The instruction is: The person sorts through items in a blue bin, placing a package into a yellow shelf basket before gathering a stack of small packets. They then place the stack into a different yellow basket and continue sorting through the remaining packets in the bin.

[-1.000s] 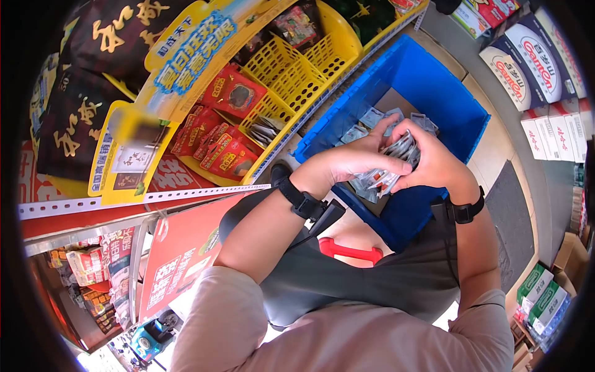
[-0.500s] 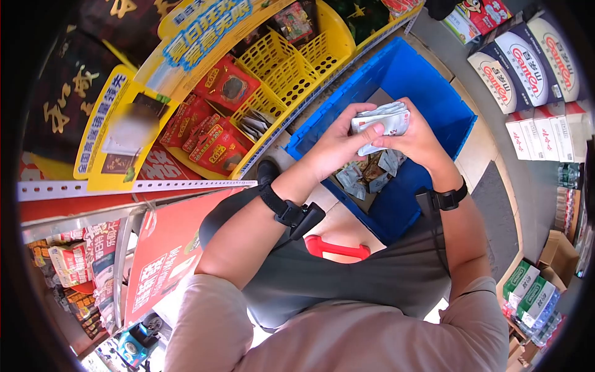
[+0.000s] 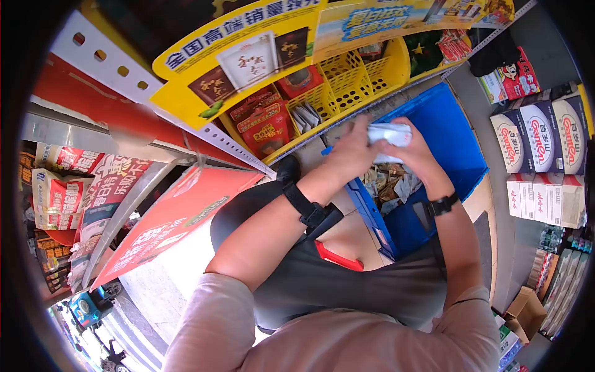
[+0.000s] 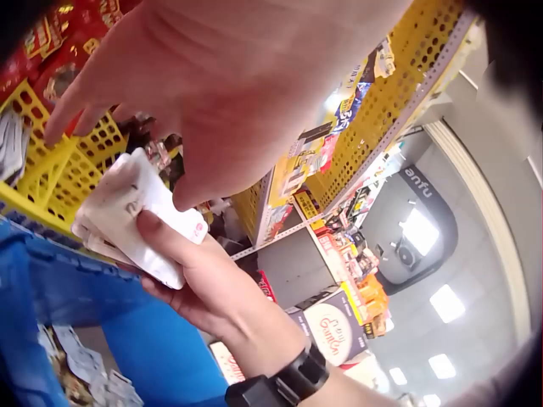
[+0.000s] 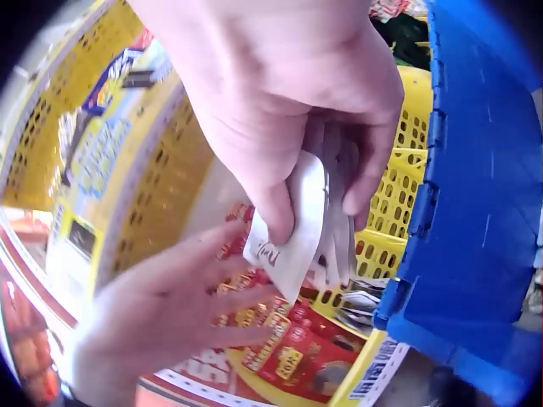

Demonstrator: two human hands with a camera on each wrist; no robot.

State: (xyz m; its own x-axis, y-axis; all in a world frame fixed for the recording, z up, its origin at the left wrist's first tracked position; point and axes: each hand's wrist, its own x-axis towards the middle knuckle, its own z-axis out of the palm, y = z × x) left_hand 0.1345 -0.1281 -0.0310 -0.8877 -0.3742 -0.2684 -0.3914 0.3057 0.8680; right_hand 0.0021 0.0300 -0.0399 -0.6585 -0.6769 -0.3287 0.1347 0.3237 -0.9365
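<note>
A neat stack of small white sachets point(image 3: 389, 134) is held over the blue crate point(image 3: 455, 124). My right hand point(image 3: 416, 147) grips it, thumb on one face and fingers behind, as the left wrist view shows. My left hand point(image 3: 354, 152) is beside the stack; its fingers are straight and spread with nothing in them in the right wrist view point(image 5: 178, 309). More loose sachets point(image 3: 396, 186), white and brownish, lie in the bottom of the crate.
Beyond the crate, a yellow divided basket point(image 3: 347, 74) holds red packets point(image 3: 263, 127) and several upright sachets point(image 3: 305, 116). A red handle point(image 3: 338, 257) lies near my knees. Stacked drink cartons point(image 3: 539, 136) stand right, a red sign board point(image 3: 180, 223) left.
Both hands first gathered messy sachets low in the crate, then squared them into a raised stack. Now my left hand has let go, leaving it in my right. The head view has turned.
</note>
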